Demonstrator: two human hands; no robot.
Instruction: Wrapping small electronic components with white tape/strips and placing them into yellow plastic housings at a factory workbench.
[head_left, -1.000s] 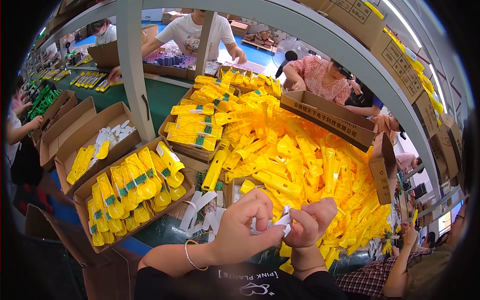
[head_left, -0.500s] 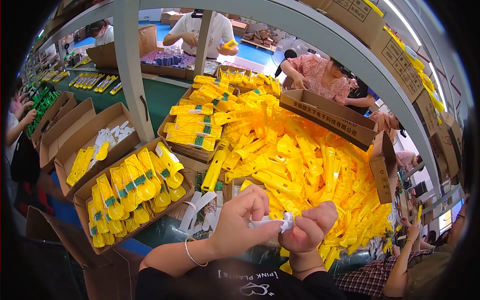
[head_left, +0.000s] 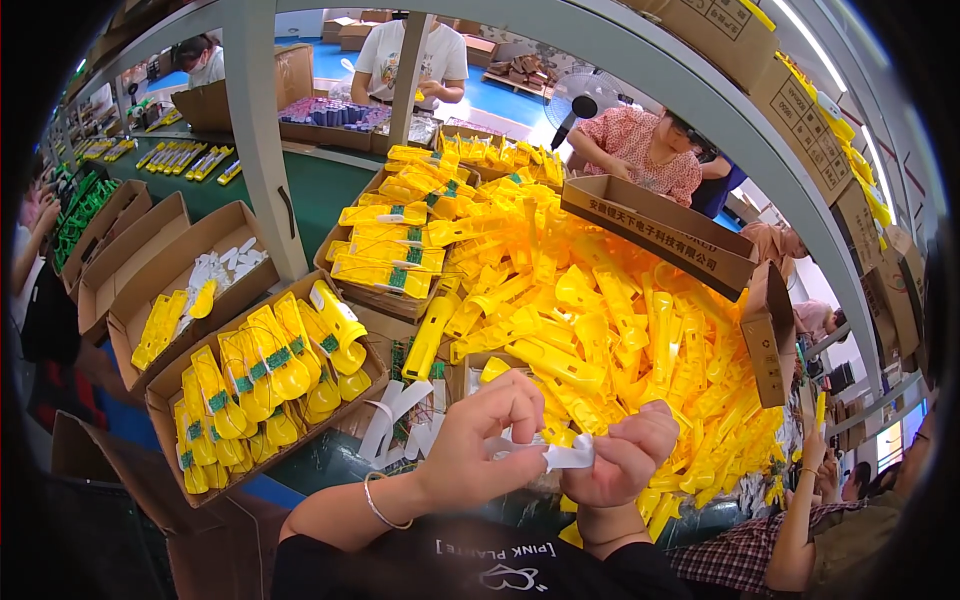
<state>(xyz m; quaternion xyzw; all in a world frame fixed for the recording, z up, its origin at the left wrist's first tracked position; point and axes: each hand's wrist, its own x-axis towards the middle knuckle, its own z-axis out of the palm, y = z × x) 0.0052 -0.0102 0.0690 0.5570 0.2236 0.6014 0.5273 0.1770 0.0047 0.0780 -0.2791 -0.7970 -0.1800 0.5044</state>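
Note:
Low in the middle, a small white strip (head_left: pixel 572 455) is stretched between my two hands, bent and folded. My left hand (head_left: pixel 480 430), with a bracelet at its wrist, pinches one end between thumb and fingers. The other end is gripped in the curled fingers of my right hand (head_left: pixel 622 458). White strips (head_left: pixel 388 425) and thin wires lie on the table just left of my left hand. Right behind both hands rises a big heap of yellow plastic shells (head_left: pixel 590 300).
To the left, a cardboard box (head_left: pixel 268 462) holds yellow shells with green circuit boards and wires; another such stack (head_left: pixel 385 255) stands beyond it. A box with white pieces (head_left: pixel 225 265) sits farther left. A metal post (head_left: pixel 262 150) rises there. Several people work around the table.
More of the white strip now shows between my fingers, and it reaches across to my right hand. My hands have barely shifted. A person across the table has lowered a yellow piece.

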